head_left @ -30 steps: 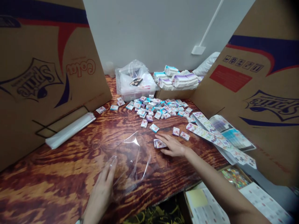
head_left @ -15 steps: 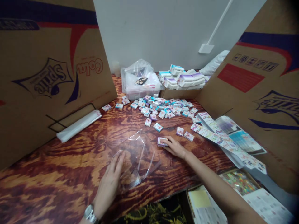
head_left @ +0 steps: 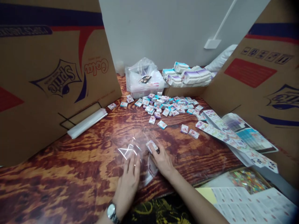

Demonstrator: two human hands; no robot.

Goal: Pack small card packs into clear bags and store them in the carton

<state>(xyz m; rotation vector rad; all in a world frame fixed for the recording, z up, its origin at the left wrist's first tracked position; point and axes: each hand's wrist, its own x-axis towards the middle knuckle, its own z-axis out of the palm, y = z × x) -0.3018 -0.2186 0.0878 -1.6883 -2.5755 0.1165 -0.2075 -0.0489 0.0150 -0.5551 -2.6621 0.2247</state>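
My left hand point(head_left: 130, 174), with a watch on its wrist, lies with fingers stretched out on a clear plastic bag point(head_left: 128, 150) on the table. My right hand point(head_left: 163, 161) is closed on a small printed box point(head_left: 151, 145) with a white and purple face, right at the bag's right side. Whether the box is inside the bag's mouth I cannot tell, as the film is see-through. Beyond my hands lies a heap of similar small boxes point(head_left: 166, 112). A pair of loose boxes point(head_left: 184, 128) sits to the right.
Tall cardboard cartons stand at left point(head_left: 70, 56) and right point(head_left: 254, 68). A plastic tub of bags point(head_left: 146, 90) and wrapped packs point(head_left: 196, 76) are at the back. A plastic roll point(head_left: 87, 123), sticker strips point(head_left: 233, 143) and a box of colourful bits point(head_left: 249, 181) lie at the sides.
My right hand has moved left and nearer with the small box, from beside the bag to its right side. My left hand has shifted slightly right in the view, which has turned a little.
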